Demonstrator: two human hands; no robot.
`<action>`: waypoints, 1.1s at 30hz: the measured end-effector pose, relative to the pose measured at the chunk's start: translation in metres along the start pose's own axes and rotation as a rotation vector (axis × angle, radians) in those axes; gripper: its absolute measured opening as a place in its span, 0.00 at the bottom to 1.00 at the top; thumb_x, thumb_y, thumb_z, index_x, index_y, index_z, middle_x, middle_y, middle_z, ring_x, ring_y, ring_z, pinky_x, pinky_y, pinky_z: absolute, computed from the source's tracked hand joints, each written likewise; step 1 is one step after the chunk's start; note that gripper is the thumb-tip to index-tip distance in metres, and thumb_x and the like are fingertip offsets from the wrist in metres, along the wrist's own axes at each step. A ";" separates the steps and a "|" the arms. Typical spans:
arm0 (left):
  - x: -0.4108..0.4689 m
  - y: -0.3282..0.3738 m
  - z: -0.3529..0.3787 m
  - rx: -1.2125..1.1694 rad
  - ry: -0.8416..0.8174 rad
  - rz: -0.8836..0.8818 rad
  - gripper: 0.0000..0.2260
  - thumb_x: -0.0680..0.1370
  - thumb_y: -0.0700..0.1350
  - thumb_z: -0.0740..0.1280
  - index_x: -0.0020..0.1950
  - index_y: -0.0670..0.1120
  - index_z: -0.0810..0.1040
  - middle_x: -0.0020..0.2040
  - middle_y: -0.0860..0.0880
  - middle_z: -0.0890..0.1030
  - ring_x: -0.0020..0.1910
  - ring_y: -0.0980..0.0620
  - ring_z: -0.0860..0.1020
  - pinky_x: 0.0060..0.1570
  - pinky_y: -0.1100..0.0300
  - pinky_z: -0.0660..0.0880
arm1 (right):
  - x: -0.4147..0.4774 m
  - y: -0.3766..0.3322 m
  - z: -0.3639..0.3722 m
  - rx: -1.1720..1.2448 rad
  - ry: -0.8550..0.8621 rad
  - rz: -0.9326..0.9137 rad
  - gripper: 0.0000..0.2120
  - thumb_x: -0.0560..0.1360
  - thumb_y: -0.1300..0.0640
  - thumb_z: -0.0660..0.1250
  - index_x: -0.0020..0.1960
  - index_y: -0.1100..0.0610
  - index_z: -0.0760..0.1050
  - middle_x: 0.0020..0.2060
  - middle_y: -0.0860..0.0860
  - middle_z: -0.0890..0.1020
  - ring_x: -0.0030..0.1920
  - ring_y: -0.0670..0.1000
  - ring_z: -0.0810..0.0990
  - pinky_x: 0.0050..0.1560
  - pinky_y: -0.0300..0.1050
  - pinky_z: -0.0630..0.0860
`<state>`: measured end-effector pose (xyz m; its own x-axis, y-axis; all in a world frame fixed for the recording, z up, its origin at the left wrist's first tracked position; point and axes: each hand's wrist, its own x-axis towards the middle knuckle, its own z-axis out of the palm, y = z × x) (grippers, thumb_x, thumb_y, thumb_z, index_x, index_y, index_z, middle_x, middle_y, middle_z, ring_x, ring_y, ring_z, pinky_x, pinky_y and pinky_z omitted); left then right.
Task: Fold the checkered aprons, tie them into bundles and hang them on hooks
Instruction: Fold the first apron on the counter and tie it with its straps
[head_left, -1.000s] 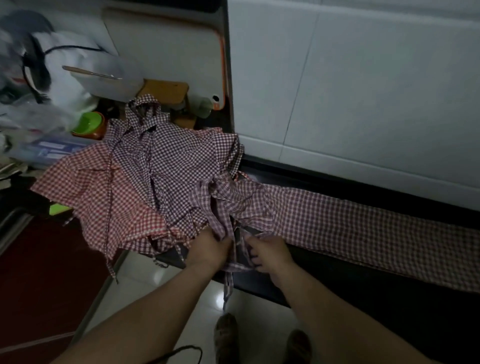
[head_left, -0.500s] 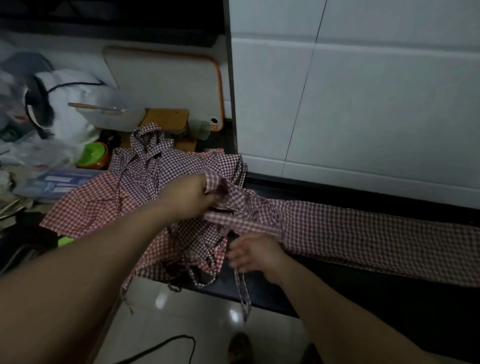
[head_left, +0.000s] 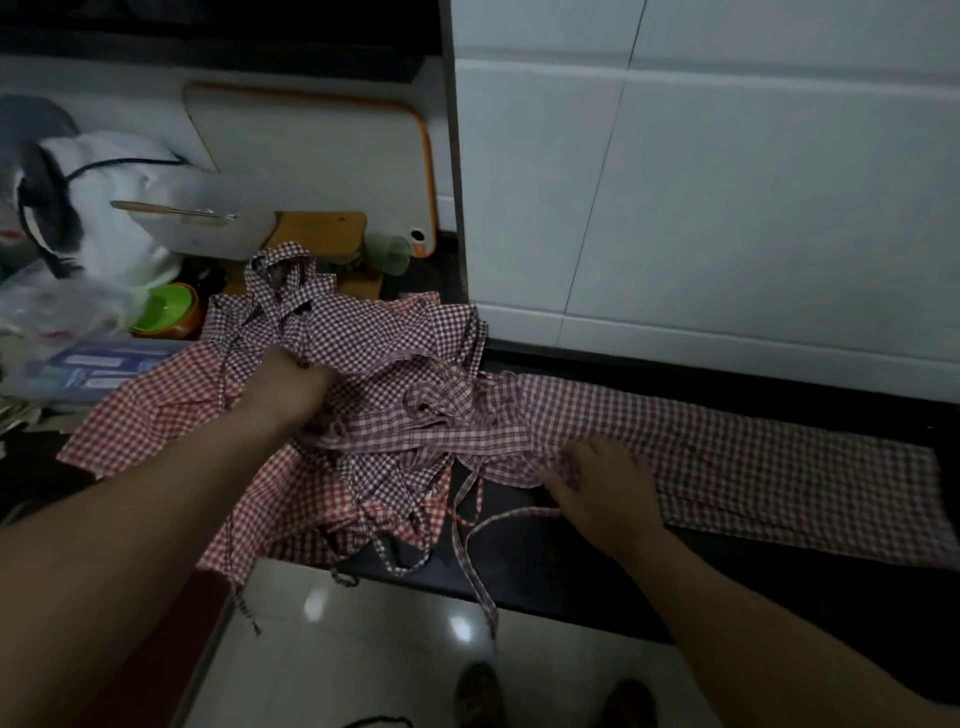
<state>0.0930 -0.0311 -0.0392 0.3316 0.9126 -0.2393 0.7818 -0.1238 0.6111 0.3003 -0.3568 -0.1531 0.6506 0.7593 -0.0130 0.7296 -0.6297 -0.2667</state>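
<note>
A long folded checkered apron (head_left: 753, 467) lies flat along the black counter (head_left: 571, 566), running to the right. A loose pile of checkered aprons (head_left: 363, 332), purple-white on top and red-white beneath, sits left of it. My left hand (head_left: 288, 387) reaches into the pile and grips a fold of the purple cloth. My right hand (head_left: 597, 483) rests on the left end of the folded apron, fingers bent over its edge. Thin apron ties (head_left: 467, 545) trail off the counter's front edge.
White tiled wall (head_left: 727, 208) rises behind the counter. At the back left stand a cutting board (head_left: 322, 156), a wooden block (head_left: 322, 236), a green bowl (head_left: 163, 309), a cup (head_left: 389, 254) and plastic bags (head_left: 57, 306). Shiny floor tiles and my shoes (head_left: 478, 696) show below.
My left hand moved from the counter's front edge up into the pile and took hold of purple cloth. My right hand shifted right onto the folded apron's end.
</note>
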 end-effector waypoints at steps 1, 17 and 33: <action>-0.010 0.004 0.000 0.095 0.046 0.063 0.30 0.71 0.54 0.72 0.69 0.40 0.74 0.64 0.37 0.78 0.63 0.35 0.78 0.62 0.41 0.77 | -0.005 0.008 0.000 0.026 0.043 0.013 0.16 0.79 0.36 0.64 0.57 0.47 0.77 0.52 0.47 0.80 0.54 0.51 0.77 0.57 0.53 0.73; -0.124 0.123 0.266 0.908 -0.471 1.048 0.24 0.78 0.53 0.68 0.73 0.53 0.70 0.70 0.49 0.72 0.68 0.45 0.73 0.64 0.47 0.68 | -0.066 0.257 -0.068 -0.142 -0.174 0.340 0.12 0.79 0.49 0.67 0.59 0.53 0.75 0.56 0.51 0.76 0.55 0.54 0.76 0.50 0.45 0.71; -0.172 0.124 0.292 0.773 -0.296 1.211 0.12 0.72 0.57 0.63 0.49 0.52 0.78 0.44 0.50 0.82 0.43 0.46 0.81 0.47 0.51 0.76 | -0.069 0.351 -0.121 -0.190 -0.003 -0.043 0.04 0.71 0.61 0.62 0.41 0.56 0.76 0.38 0.52 0.78 0.35 0.51 0.73 0.36 0.41 0.59</action>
<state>0.2875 -0.3175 -0.1426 0.9962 0.0019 -0.0870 0.0039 -0.9997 0.0223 0.5376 -0.6500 -0.1294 0.6175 0.7865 -0.0084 0.7836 -0.6161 -0.0800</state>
